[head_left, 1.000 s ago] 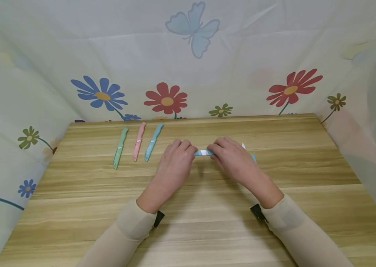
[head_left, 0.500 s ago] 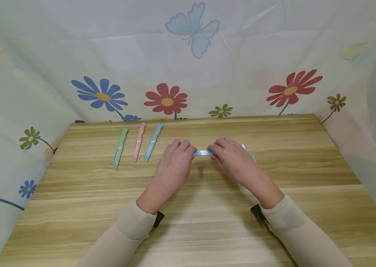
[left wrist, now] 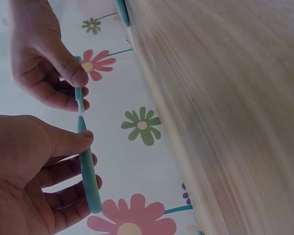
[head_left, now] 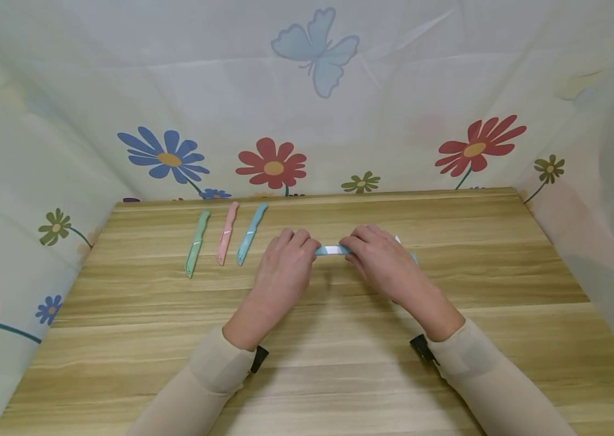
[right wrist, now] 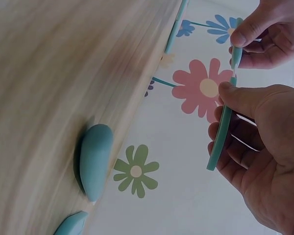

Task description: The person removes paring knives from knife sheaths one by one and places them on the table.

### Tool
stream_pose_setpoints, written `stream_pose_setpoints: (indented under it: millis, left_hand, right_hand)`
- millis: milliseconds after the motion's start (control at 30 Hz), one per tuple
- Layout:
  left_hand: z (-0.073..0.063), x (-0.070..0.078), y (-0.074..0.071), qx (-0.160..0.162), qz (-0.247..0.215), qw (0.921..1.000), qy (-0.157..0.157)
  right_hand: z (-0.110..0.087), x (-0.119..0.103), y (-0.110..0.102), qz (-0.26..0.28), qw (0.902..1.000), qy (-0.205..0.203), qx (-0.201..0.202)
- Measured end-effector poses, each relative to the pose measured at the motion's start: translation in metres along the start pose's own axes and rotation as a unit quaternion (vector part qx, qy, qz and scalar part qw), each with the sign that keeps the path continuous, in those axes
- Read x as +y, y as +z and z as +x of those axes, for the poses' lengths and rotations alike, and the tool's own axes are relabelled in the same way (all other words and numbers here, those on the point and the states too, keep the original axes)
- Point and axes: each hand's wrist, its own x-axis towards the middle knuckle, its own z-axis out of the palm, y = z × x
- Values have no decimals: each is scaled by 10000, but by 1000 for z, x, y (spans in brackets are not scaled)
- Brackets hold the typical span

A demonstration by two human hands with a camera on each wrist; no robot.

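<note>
Over the table, both hands hold a light-blue fruit knife with a white blade (head_left: 333,250). My left hand (head_left: 285,266) grips its rounded handle (left wrist: 90,181), thumb on one side and fingers on the other. With thumb and fingers my right hand (head_left: 384,263) pinches the flat blue sheath (right wrist: 220,134). A short stretch of white blade shows between handle and sheath; the remainder is hidden. On the table beyond my right hand, a white pointed tip (head_left: 398,239) and a blue end (head_left: 415,260) show, mostly covered by the hand.
Left of my hands, a green knife (head_left: 197,243), a pink knife (head_left: 227,234) and a blue knife (head_left: 252,234) lie sheathed side by side on the wooden table (head_left: 307,375). Flower-printed cloth (head_left: 394,121) stands behind the table's back edge. A blue rounded piece (right wrist: 96,161) lies on the table.
My hands have drawn very slightly apart, and the white stretch between them looks a little longer. The knives on the left have not moved on the table.
</note>
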Motion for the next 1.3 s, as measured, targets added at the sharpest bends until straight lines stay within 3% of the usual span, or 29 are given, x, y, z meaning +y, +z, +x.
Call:
stream_pose_setpoints:
  millis: [433, 1300]
  left_hand:
    - [1, 0, -4, -124, -77, 9998, -150]
    - [0, -2, -3, -49, -43, 9997, -220]
  right_hand:
    - [-1, 1, -2, 57, 10000, 25, 15]
    - [0, 3, -3, 127, 9999, 90, -33]
